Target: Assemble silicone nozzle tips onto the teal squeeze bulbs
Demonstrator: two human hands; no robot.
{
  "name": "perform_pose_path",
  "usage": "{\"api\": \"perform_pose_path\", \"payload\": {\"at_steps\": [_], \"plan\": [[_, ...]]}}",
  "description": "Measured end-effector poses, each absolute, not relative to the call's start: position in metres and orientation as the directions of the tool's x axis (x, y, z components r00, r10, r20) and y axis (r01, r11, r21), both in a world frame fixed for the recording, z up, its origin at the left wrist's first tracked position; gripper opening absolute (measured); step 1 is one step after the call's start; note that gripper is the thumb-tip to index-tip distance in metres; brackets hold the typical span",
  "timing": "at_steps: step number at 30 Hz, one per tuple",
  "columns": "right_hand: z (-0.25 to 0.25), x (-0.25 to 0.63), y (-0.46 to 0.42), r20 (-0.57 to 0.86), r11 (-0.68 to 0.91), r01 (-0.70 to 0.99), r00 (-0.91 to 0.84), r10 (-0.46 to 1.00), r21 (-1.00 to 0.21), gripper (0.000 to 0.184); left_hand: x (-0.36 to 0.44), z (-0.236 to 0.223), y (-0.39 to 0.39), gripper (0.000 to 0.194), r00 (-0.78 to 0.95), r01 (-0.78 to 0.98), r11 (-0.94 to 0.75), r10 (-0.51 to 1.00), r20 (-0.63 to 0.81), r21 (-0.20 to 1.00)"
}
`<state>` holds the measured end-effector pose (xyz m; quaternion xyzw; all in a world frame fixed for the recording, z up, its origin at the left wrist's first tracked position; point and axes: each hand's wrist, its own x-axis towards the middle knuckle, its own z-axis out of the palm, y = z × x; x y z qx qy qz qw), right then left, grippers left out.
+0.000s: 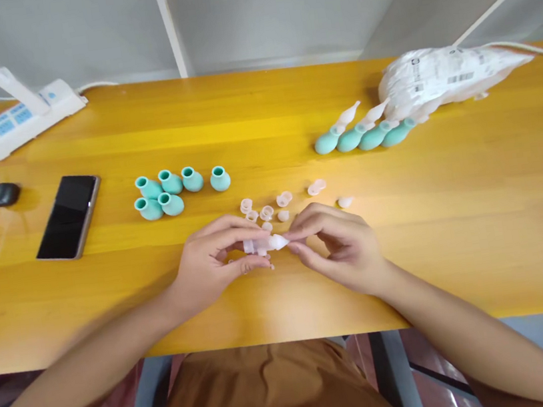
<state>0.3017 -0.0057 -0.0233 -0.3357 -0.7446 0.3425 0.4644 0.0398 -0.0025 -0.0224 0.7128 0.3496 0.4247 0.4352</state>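
Observation:
Both my hands meet just above the yellow table point(455, 218) near its front edge, pinching one small clear plastic tip piece point(264, 244) between them. My left hand point(219, 259) grips its blunt end with thumb and fingers closed. My right hand point(340, 242) pinches the pointed end. Just beyond my fingers lie several loose clear caps and tips point(267, 212). Several teal rubber bulbs point(173, 189) stand in a cluster to the left. At the right, several teal bulbs fitted with clear tips point(363, 133) lie in a row.
A white plastic bag point(440, 78) lies at the back right. A black phone point(68, 216) rests face up at the left, with a white power strip point(22, 120), cables and a dark mouse point(1, 194) beyond it.

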Motion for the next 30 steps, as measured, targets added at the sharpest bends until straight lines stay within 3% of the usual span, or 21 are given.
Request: {"api": "perform_pose_path", "payload": {"at_steps": [6, 12, 18, 30], "plan": [[-0.024, 0.305, -0.002, 0.526, 0.615, 0.206, -0.357, 0.772, -0.761, 0.024, 0.042, -0.020, -0.006, 0.028, 0.394, 0.134, -0.337, 0.881, 0.262, 0.932], [-0.025, 0.312, 0.001, 0.582, 0.714, 0.253, -0.436, 0.686, -0.652, 0.027, 0.044, -0.023, -0.006, 0.019, 0.371, -0.051, -0.070, 0.925, 0.084, 0.996], [-0.028, 0.315, 0.000, 0.624, 0.761, 0.261, -0.449, 0.640, -0.594, 0.027, 0.047, -0.025, -0.009, 0.018, 0.395, -0.190, 0.073, 0.919, 0.008, 0.979], [-0.026, 0.312, -0.002, 0.624, 0.733, 0.183, -0.416, 0.662, -0.656, 0.030, 0.046, -0.033, -0.014, 0.020, 0.334, -0.134, -0.257, 0.897, 0.288, 0.957]]}}
